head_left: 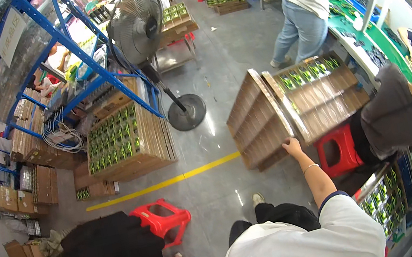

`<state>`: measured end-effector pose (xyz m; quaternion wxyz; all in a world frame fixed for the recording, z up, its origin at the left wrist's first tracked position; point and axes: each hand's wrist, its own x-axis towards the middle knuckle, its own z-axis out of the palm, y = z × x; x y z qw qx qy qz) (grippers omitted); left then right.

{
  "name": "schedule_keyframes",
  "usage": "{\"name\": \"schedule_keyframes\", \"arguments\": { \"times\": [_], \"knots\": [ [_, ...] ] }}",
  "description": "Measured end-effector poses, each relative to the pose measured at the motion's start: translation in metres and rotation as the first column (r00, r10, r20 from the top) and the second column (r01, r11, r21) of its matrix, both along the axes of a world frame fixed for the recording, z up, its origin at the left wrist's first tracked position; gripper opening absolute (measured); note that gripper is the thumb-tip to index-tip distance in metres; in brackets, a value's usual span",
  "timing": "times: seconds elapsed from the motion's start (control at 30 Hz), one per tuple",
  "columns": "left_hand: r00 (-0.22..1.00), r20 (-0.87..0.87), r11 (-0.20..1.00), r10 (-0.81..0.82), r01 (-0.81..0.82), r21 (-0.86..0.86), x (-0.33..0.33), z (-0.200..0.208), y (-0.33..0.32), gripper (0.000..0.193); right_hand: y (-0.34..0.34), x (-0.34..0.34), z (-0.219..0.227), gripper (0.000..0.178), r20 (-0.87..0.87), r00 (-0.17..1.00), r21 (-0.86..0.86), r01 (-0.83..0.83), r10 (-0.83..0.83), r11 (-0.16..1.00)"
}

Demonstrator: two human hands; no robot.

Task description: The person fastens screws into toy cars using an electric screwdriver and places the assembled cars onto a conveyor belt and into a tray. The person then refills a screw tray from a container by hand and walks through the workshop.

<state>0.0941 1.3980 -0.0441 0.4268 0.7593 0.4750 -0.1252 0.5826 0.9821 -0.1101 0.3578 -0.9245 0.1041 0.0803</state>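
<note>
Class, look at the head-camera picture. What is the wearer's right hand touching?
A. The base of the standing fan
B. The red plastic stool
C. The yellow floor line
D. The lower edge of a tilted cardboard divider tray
D: the right hand rests on the lower edge of the tilted, empty cardboard divider tray, beside the red stool and well clear of the fan and yellow line.

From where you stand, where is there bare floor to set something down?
The grey floor between the black pedestal fan and the tilted cardboard divider trays is bare, as is the strip along the yellow floor line. Your right hand touches those trays; the blue shelving is crowded.
</note>
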Motion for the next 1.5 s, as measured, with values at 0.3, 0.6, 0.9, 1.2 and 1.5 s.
{"name": "schedule_keyframes", "arguments": {
  "times": [0.3,0.6,0.9,1.2,1.5],
  "knots": [
    [0.99,0.069,0.989,-0.121,0.126,-0.076,0.267,-0.089,0.13,0.022,0.038,0.163,-0.024,0.036,0.019,0.999,-0.032,0.036,-0.035,0.999],
    [0.733,0.079,0.735,-0.676,0.662,0.148,0.755,-0.068,0.141,0.032,0.075,0.208,0.054,0.049,-0.673,0.735,0.465,0.336,0.08,0.819],
    [0.235,0.075,0.245,-0.969,0.952,0.181,1.129,0.002,-0.064,0.037,0.094,0.394,0.045,0.044,-0.601,0.793,0.763,0.529,0.105,0.37],
    [0.142,-0.162,0.141,-0.977,0.99,0.015,1.351,-0.035,-0.067,0.037,0.006,0.712,0.083,0.047,-0.631,0.724,0.648,0.297,0.277,0.701],
    [0.631,-0.052,0.633,-0.774,0.772,-0.059,1.489,-0.042,-0.009,0.032,-0.015,0.983,0.061,0.041,-0.565,0.585,0.665,-0.095,0.582,0.741]
  ]
}}
